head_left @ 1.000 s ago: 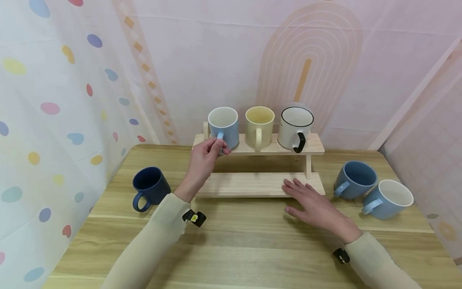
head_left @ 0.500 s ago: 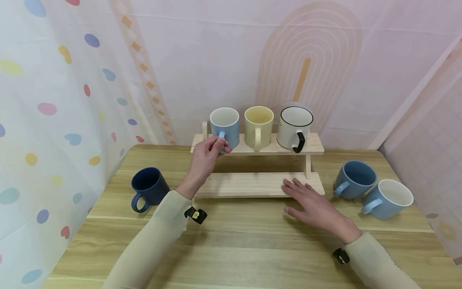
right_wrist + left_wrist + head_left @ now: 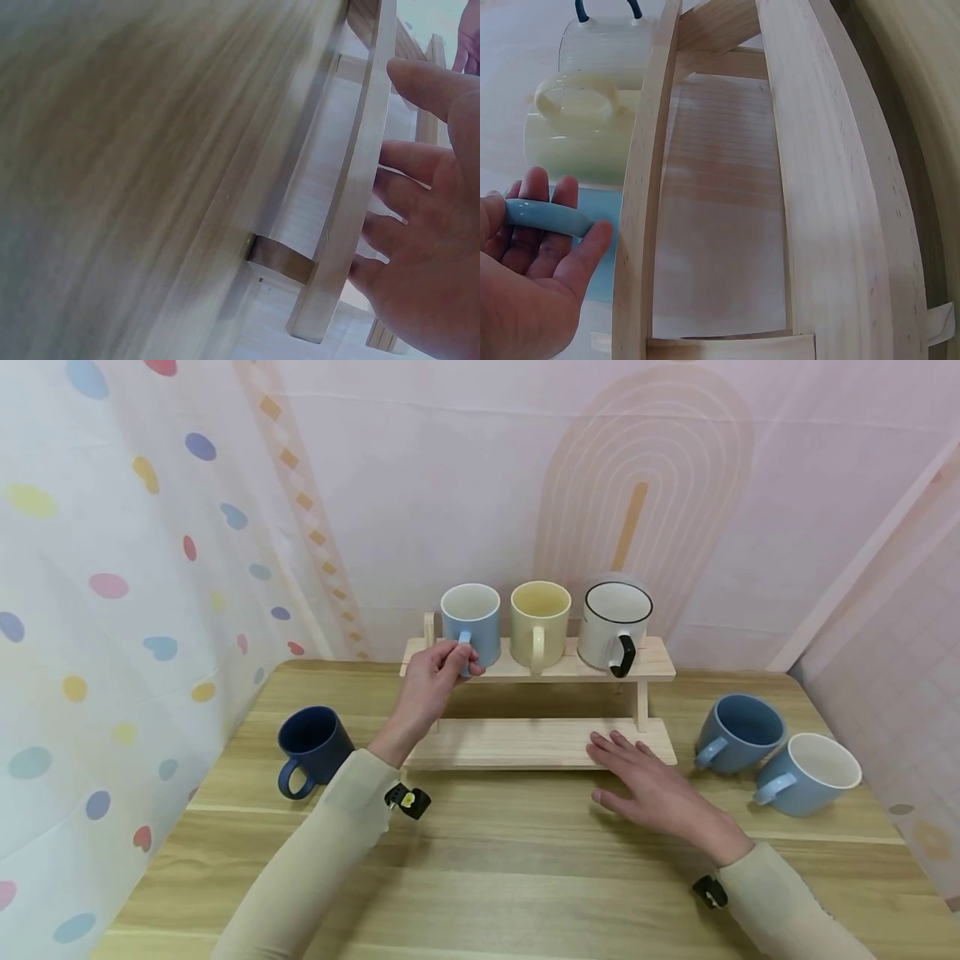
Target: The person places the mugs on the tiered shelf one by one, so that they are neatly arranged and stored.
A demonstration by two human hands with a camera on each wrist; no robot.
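Left hand (image 3: 431,683): curled fingers and thumb pinch the handle (image 3: 547,217) of a light-blue, white-lined cylindrical mug (image 3: 486,635), upright just beyond them on the upper shelf (image 3: 661,662) of a pale wooden two-tier rack (image 3: 642,703). A pale-yellow cylindrical mug (image 3: 553,633) stands right of these fingers. Right hand (image 3: 647,783): extended fingers lie over the lower shelf (image 3: 510,743).

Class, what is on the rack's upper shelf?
A blue mug, a yellow mug and a white mug. The left grip partly hides the blue mug; the upper shelf beneath each is covered.
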